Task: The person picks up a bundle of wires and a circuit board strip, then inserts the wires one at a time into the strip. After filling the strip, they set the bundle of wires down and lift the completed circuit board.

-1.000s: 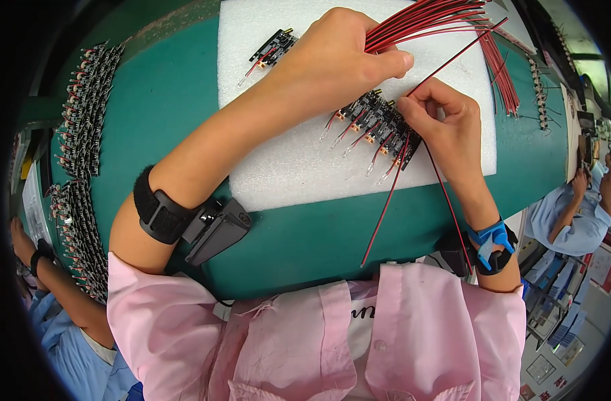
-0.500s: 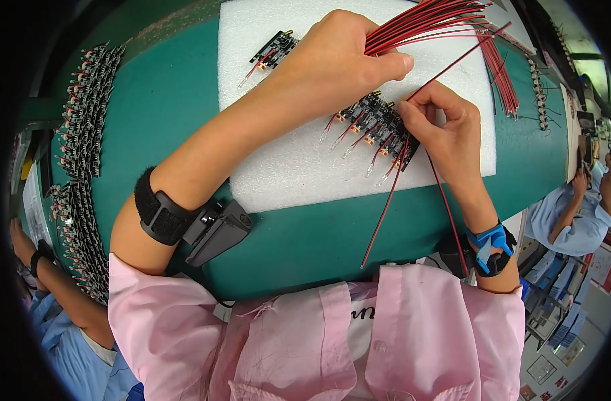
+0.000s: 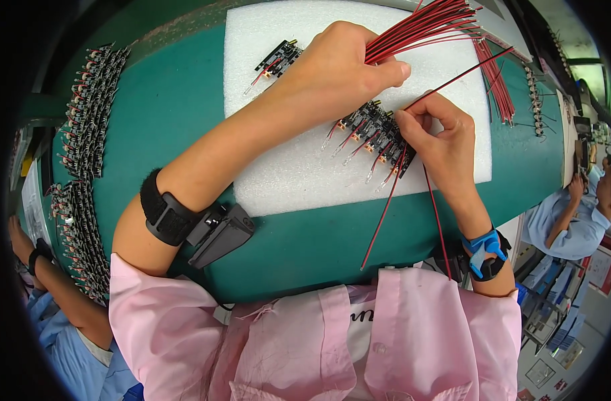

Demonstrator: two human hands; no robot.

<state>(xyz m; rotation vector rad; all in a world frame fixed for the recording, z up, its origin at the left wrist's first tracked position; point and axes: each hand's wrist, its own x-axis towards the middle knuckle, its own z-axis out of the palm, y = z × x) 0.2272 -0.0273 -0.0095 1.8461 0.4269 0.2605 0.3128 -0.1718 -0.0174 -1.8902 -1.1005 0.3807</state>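
My left hand (image 3: 359, 63) is closed around a bundle of red-and-black wires (image 3: 425, 30), which fans out to the right. Beneath that hand and forearm lies a strip of small black circuit boards (image 3: 379, 137), with short wired leads ending in small clear parts. My right hand (image 3: 445, 137) pinches a single red-and-black wire (image 3: 462, 75) between thumb and fingers, against the strip's right end. Two long wire lengths hang from there toward me. The exact contact of wire and board is hidden behind my fingertips.
A white foam sheet (image 3: 278, 184) lies under the boards on a green table mat (image 3: 165, 100). Rows of stacked boards (image 3: 88, 120) line the left side. More red wires (image 3: 498, 87) and a narrow board strip (image 3: 535, 100) lie right. Other people sit at both sides.
The view has shifted slightly, with the foam sheet a little lower in it. Both hands keep their grips; the right hand and its wire have moved only slightly.
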